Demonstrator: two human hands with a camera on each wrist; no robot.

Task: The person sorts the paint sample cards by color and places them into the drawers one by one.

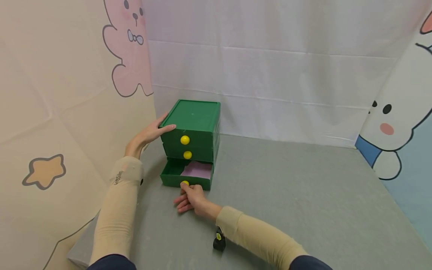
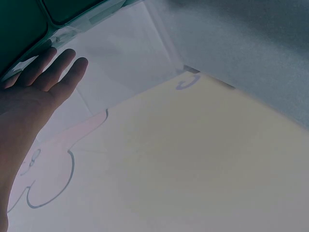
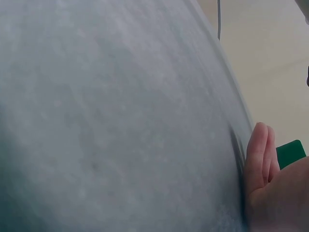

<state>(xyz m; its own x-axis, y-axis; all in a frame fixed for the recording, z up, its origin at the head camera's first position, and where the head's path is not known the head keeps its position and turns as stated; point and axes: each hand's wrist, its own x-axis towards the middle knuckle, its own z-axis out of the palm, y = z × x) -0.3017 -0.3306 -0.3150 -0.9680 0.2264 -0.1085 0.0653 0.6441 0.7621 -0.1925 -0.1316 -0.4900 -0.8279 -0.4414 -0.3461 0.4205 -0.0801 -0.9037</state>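
A small green drawer cabinet stands near the back of the table, with yellow knobs down its front. Its bottom drawer is pulled out, and a flat lilac piece lies inside. My right hand pinches the knob of that drawer between thumb and index finger; the other fingers extend below it. My left hand steadies the cabinet's left side, thumb over the top edge. In the left wrist view the fingers of this hand lie straight along the green side wall.
The grey table stretches to the right of the cabinet. White cloth hangs behind it, and a cream cloth with cartoon figures closes off the left side. A black wrist device hangs below my right sleeve.
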